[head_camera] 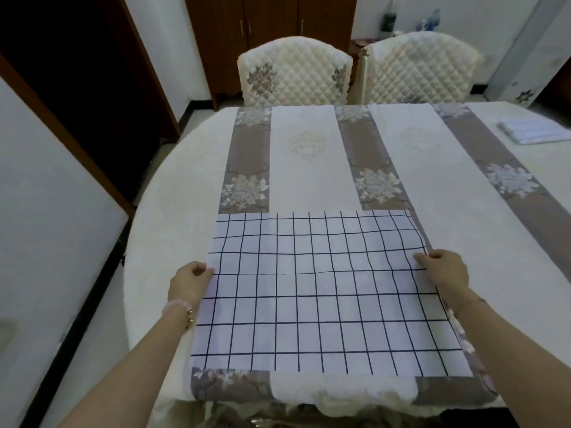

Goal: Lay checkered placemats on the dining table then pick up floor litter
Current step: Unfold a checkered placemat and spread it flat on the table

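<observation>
Checkered placemat (321,291) (white, with a thin dark grid) lies flat on the near part of the dining table (173,211), its near edge just short of the table's near rim. The table is rounded and covered by a cream tablecloth (309,168) with brown floral bands running near to far; the placemat lies across two of them.

The left hand (188,282) pinches the placemat's left edge, thumb on top, and the right hand (445,273) pinches its right edge the same way. A bead bracelet (176,305) circles the left wrist.

At the far side, a left chair (293,72) and a right chair (417,69), both quilted cream, stand close against the table. A flat pale stack (531,131) rests on the table's far right, well apart from the placemat. Behind the chairs stands a dark wooden cabinet (272,26), with a green bottle (389,23) to its right. A dark doorway (77,72) opens at the far left.
</observation>
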`<state>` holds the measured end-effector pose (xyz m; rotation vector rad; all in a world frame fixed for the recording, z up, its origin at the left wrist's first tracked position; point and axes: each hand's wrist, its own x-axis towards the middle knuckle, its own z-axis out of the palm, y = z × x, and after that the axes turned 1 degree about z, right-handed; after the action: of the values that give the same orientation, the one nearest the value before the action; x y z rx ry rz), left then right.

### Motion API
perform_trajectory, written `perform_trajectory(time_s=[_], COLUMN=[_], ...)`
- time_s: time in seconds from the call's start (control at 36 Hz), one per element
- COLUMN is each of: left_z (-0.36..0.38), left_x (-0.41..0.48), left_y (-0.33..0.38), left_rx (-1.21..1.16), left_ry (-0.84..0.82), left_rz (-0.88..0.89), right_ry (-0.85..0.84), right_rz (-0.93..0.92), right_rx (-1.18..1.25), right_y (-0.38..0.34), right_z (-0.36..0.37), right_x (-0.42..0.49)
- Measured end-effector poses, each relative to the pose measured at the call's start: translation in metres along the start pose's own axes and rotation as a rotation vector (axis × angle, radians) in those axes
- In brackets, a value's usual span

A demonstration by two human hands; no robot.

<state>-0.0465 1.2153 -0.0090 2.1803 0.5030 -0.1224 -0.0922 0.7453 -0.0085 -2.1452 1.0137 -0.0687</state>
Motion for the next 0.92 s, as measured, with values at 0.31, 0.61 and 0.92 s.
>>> perform_trajectory(time_s=[0.31, 0.61, 0.92], left_z=[0.001, 0.002, 0.025], left_x=[0.005, -0.004, -0.010], left_y=[0.002, 0.013, 0.015], left_rx=[0.019, 0.111, 0.590], left_ry=[-0.025, 0.027, -0.232], left_rz=[-0.040, -0.008, 0.648], right_ry=[-0.022, 0.071, 0.034], right_rz=[-0.002, 0.020, -0.656], right_rx=[0.005, 0.050, -0.355], right_y=[-0.001, -0.010, 0.033], right_z=[-0.002, -0.001, 0.017], right_x=[0.000, -0.012, -0.129])
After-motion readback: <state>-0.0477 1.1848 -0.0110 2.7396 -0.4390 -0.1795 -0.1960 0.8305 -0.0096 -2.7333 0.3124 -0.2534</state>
